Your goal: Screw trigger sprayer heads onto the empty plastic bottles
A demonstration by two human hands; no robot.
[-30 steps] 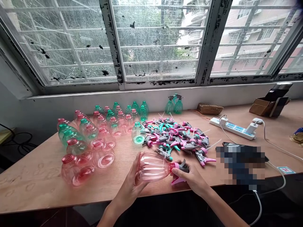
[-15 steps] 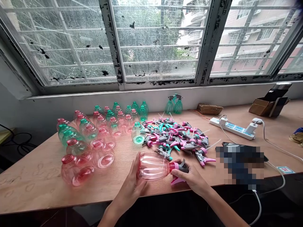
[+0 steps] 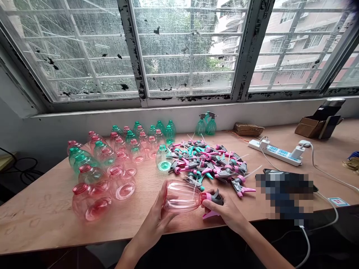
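Note:
A clear pink spray bottle [image 3: 182, 197] lies sideways in the air above the table's front edge, its base to the left. My left hand [image 3: 157, 215] is closed around the base end. On the neck sits a grey and pink trigger sprayer [image 3: 214, 200], gripped by the fingers and thumb of my right hand [image 3: 224, 209]. The sprayer's pink trigger points down toward me. Just beyond the bottle is a heap of loose trigger sprayers [image 3: 207, 160] in pink, grey and green. To the left stand several open pink bottles [image 3: 123, 185] and green bottles [image 3: 164, 158].
Two green bottles with sprayers [image 3: 206, 125] stand by the wall. On the right are a white power strip [image 3: 276, 151] with cables, a dark phone-like device [image 3: 291, 179], partly blurred, and a cardboard box [image 3: 316, 125]. A brown package [image 3: 248, 129] lies at the back.
The pink bottle's base end has tilted very slightly with my left hand. Both hands keep their hold, and everything else on the table stays put.

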